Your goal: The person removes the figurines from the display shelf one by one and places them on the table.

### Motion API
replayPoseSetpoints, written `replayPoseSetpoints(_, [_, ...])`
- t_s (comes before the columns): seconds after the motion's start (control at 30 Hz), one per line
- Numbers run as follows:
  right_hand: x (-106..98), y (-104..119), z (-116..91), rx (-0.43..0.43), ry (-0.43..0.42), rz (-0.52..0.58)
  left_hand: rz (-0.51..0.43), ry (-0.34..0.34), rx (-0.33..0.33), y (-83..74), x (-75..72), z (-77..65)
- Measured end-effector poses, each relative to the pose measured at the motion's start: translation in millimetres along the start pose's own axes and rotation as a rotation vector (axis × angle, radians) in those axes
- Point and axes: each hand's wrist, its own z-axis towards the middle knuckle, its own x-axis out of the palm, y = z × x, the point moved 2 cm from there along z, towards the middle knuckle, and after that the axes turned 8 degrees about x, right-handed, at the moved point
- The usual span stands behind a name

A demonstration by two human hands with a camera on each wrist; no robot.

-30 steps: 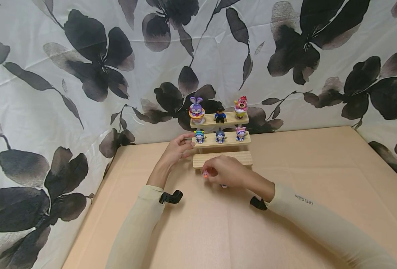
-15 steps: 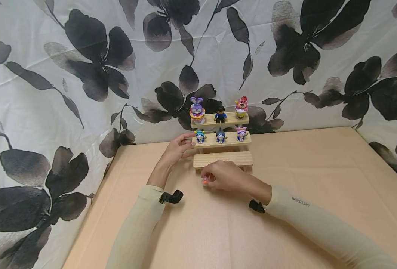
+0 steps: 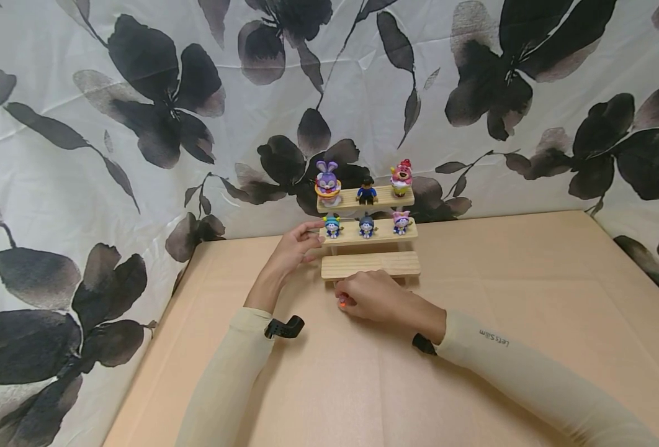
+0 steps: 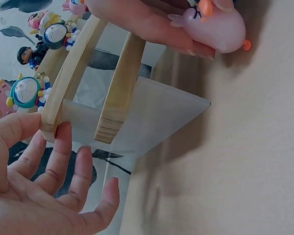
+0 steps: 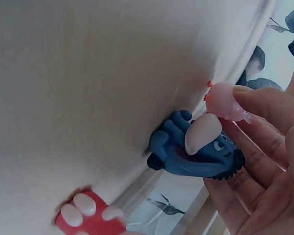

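Note:
In the head view my right hand (image 3: 385, 301) is just in front of the lowest board (image 3: 371, 263) of a three-step wooden stand. Its thumb and fingers pinch a small pink toy duck (image 4: 220, 30) with an orange beak and feet, close over the table. A blue toy donkey (image 5: 186, 152) stands on the table beside these fingers; the hand hides it in the head view. My left hand (image 3: 293, 253) is at the stand's left side, fingers loosely spread, fingertips at the end of the middle board (image 4: 71, 78).
Three small figures, one a dark-hooded figure (image 3: 366, 227), line the middle board. Above them stand a purple rabbit (image 3: 326, 180), a dark-haired doll (image 3: 366, 192) and a pink bear (image 3: 401, 177). A red thing with pale ovals (image 5: 90, 215) sits near the donkey. Flowered cloth (image 3: 167, 93) hangs behind.
My right hand has lowered with the toy duck, moving slightly toward me from the lowest board. A small whitish thing seen beneath that hand earlier is now covered. My left hand stays put.

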Motion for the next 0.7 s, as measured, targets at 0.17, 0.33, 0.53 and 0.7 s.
replayPoseSetpoints(0.17, [-1.3,1.4,-1.3,-0.014,-0.023,-0.047,-0.009,0.002,0.000,-0.4,-0.1,-1.2])
replayPoseSetpoints(0.33, [-4.1,2.7,-3.3,-0.011,-0.008,-0.070,-0.016,0.006,-0.003,-0.1,-0.8,-2.4])
replayPoseSetpoints(0.53, [-8.0,5.0,-5.2,-0.013,0.001,-0.069,-0.025,0.016,-0.005,-0.5,-2.0,-4.0])
replayPoseSetpoints(0.7, [-9.8,8.1,-6.5,-0.015,0.016,-0.058,-0.025,0.024,-0.003,-0.9,-2.3,-5.6])
